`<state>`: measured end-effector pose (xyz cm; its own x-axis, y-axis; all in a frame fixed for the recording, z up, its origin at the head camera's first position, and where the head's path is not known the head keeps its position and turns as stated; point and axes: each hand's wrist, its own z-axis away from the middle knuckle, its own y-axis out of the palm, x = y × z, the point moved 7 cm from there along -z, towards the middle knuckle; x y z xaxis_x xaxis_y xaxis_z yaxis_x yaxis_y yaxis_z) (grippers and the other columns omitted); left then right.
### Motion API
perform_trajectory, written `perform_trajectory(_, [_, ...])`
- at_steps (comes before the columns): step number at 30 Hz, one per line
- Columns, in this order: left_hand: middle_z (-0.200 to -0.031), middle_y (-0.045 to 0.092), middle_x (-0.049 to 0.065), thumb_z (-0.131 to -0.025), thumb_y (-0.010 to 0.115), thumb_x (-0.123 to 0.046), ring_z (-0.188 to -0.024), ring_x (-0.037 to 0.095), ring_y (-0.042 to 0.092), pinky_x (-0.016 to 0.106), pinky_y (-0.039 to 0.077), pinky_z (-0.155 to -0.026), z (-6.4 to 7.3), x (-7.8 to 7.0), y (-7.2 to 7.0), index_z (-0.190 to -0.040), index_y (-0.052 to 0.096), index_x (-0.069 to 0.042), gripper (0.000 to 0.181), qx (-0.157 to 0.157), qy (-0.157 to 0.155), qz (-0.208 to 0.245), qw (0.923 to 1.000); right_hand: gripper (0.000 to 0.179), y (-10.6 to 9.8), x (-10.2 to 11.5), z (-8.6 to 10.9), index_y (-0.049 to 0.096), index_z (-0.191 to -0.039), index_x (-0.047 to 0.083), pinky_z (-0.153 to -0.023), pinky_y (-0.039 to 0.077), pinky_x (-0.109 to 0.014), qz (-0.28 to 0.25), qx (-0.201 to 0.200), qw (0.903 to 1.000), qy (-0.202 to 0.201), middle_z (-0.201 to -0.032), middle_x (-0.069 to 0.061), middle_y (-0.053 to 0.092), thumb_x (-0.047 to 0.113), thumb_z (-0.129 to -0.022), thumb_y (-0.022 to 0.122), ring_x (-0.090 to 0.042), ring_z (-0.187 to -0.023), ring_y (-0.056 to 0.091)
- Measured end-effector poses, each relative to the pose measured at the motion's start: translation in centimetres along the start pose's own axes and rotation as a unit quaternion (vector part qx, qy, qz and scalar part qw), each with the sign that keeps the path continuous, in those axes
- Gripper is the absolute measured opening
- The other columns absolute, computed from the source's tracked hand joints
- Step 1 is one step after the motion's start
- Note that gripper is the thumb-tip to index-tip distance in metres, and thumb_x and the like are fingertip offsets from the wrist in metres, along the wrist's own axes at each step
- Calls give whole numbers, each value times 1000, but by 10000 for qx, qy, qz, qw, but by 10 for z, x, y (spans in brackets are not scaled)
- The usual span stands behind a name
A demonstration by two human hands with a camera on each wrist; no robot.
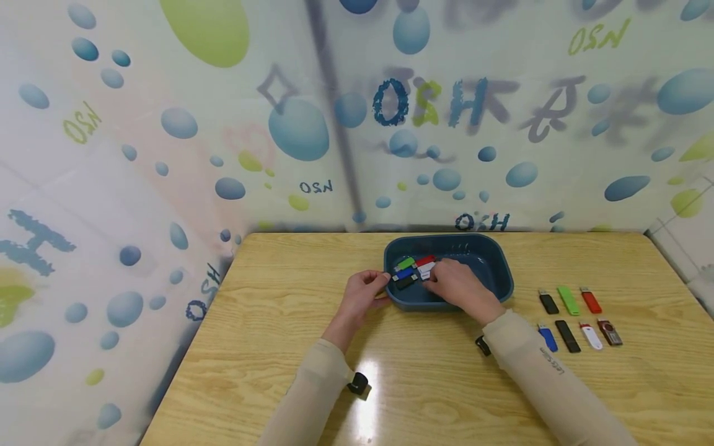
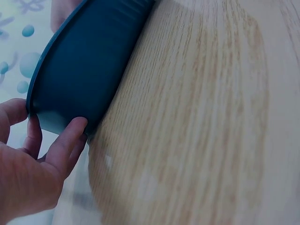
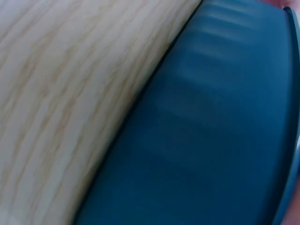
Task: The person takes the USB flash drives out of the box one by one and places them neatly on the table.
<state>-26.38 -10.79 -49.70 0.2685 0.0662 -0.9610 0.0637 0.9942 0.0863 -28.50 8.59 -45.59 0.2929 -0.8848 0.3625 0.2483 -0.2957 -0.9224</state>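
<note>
A dark blue plastic bin (image 1: 413, 306) stands on the wooden table with several USB sticks gathered at its left end. Among them are a green USB stick (image 1: 405, 263), a red USB stick (image 1: 426, 261), a blue USB stick (image 1: 405, 272), a black USB stick (image 1: 406, 282) and white ones. My left hand (image 1: 364, 291) grips the bin's left end, thumb at the rim and fingers against the outer wall (image 2: 79, 79). Over the near wall, my right hand (image 1: 458, 282) reaches in, fingertips down beside a white USB stick (image 1: 426, 269); I cannot tell whether it pinches one.
Right of the bin, more USB sticks lie in two rows on the table (image 1: 268, 322). The back row includes a bright green one (image 1: 568, 300); the front row, a brown-red one (image 1: 610, 332). A patterned curtain (image 1: 312, 210) hangs behind the table.
</note>
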Motion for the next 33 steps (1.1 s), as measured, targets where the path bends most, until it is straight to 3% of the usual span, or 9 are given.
perform_trajectory(14, [-106,64,12,-103,66,-18,-90,17,65,43,63,-86,0,0,-1,-111,64,5,25,-31,42,-5,10000,31,-5,-21,7,62,-73,10,-58,39,-32,14,-98,9988,472,-73,-5,55,25,-96,75,-22,-68,50])
perform_trajectory(18, [-105,63,12,-102,66,-18,-89,17,65,43,63,-85,1,0,-1,-111,64,6,25,-37,58,-16,10000,29,-5,-24,7,62,-90,2,-59,44,-34,-3,-147,9975,688,-77,-8,58,26,-96,76,-24,-69,54])
perform_trajectory(21, [-104,63,11,-102,67,-18,-88,17,65,43,63,-85,2,0,-1,-110,64,6,25,-51,56,-22,10000,42,-5,-27,8,59,-106,-8,-60,50,-38,-16,-137,9964,837,-83,-14,62,29,-96,75,-26,-69,57])
perform_trajectory(24, [-105,63,12,-101,67,-18,-89,17,65,43,63,-85,2,0,-1,-111,65,6,26,-57,55,-29,10000,50,-4,-29,7,58,-114,-13,-60,50,-39,-20,-93,9957,923,-84,-17,63,30,-96,74,-26,-68,58])
perform_trajectory(29, [-107,64,13,-102,68,-20,-90,17,65,44,62,-87,0,0,-1,-112,64,5,27,-45,31,-16,10000,31,-3,-30,6,67,-92,-5,-54,40,-31,-8,-28,9958,910,-69,-9,56,25,-97,72,-23,-61,53])
perform_trajectory(33, [-108,64,13,-102,67,-19,-91,18,65,44,62,-88,-1,0,-1,-113,64,5,27,-41,6,-10,10000,26,-4,-29,5,67,-79,0,-53,37,-30,-2,-26,9964,847,-64,-6,52,18,-97,69,-22,-59,51])
